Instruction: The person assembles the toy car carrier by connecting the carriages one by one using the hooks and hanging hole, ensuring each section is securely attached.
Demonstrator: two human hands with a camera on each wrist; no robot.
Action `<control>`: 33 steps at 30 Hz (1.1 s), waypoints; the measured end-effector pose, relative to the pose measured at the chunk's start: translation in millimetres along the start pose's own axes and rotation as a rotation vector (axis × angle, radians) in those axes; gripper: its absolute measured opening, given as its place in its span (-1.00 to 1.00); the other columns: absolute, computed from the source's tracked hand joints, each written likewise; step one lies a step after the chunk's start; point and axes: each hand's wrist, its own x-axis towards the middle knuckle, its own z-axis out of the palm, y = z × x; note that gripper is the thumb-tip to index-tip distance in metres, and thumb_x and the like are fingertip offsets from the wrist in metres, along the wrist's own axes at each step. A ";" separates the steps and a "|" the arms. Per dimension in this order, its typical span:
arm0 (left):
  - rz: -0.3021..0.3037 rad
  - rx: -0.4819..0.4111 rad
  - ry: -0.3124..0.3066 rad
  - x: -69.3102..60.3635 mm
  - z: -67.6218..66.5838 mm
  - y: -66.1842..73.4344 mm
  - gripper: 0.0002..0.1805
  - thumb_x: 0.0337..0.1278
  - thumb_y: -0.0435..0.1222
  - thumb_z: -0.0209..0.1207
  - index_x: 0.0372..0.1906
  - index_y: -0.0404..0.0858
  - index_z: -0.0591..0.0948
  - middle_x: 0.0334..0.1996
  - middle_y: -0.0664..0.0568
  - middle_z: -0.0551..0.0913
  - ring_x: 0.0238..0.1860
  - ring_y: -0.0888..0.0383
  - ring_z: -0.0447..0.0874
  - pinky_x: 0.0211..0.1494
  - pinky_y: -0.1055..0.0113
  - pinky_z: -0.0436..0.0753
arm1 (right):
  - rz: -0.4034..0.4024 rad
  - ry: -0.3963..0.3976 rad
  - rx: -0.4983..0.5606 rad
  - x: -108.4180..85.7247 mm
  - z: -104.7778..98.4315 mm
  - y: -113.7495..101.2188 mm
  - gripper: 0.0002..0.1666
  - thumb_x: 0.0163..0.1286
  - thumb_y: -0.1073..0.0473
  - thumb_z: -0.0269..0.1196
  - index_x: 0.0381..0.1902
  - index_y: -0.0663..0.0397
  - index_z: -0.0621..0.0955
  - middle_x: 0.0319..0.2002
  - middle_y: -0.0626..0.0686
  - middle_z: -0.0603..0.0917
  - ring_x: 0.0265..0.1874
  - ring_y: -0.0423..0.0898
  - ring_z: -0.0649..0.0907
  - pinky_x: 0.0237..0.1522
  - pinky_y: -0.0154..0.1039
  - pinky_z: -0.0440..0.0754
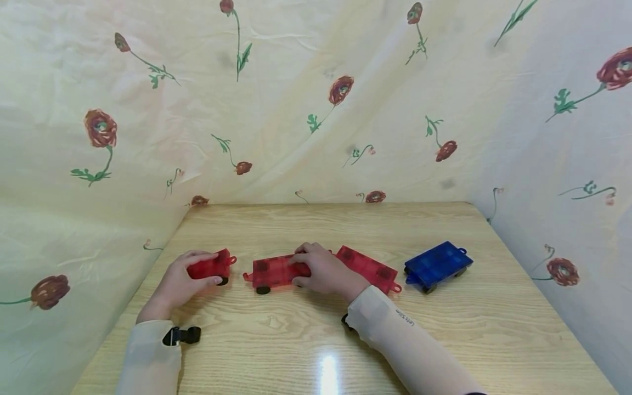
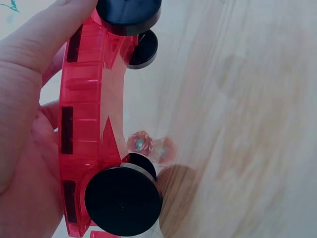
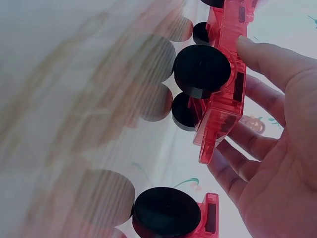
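Gripping the leftmost red car on the table, the left hand is half-curled; the right hand pinches the middle red car between thumb and fingers. Rightward stand another red car and a blue car.

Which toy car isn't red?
The blue car, farthest right on the table. Its colour sets it apart: the three red cars are all to its left.
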 end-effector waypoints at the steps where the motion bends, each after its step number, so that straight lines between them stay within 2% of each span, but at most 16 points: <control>1: 0.000 -0.003 0.002 0.1 0.3 0.1 -0.21 -0.03 0.18 0.56 0.34 0.00 0.66 0.34 -0.02 0.50 0.31 -0.24 0.44 0.16 -0.24 0.65 | 0.002 -0.001 0.003 -0.1 -0.1 0.0 -0.46 0.39 -0.11 0.46 0.28 -0.19 0.69 0.30 0.01 0.53 0.22 -0.03 0.50 0.22 -0.13 0.57; 13: 0.017 -0.016 0.010 -0.5 3.0 3.4 -0.22 -0.01 0.17 0.56 0.34 0.00 0.66 0.34 -0.03 0.49 0.30 -0.25 0.41 0.11 -0.23 0.68 | 0.011 -0.005 0.019 -0.2 -0.1 -0.4 -0.47 0.40 -0.10 0.46 0.28 -0.16 0.69 0.30 0.02 0.52 0.23 -0.02 0.48 0.22 -0.14 0.57; 19: 0.033 -0.054 0.009 -0.1 5.6 4.9 -0.26 0.00 0.11 0.58 0.32 0.01 0.68 0.32 0.00 0.49 0.29 -0.24 0.43 0.09 -0.19 0.70 | 0.013 0.013 0.019 -0.1 1.9 2.9 -0.47 0.40 -0.10 0.46 0.27 -0.16 0.70 0.29 0.01 0.53 0.24 -0.02 0.48 0.23 -0.13 0.56; 33: 0.064 -0.032 -0.047 1.9 12.9 12.5 -0.28 -0.04 0.12 0.59 0.29 0.05 0.70 0.28 0.06 0.51 0.27 -0.18 0.43 0.07 -0.11 0.72 | 0.017 0.012 0.021 0.5 3.3 4.4 -0.47 0.40 -0.10 0.46 0.29 -0.16 0.69 0.28 0.01 0.53 0.24 -0.02 0.49 0.25 -0.10 0.54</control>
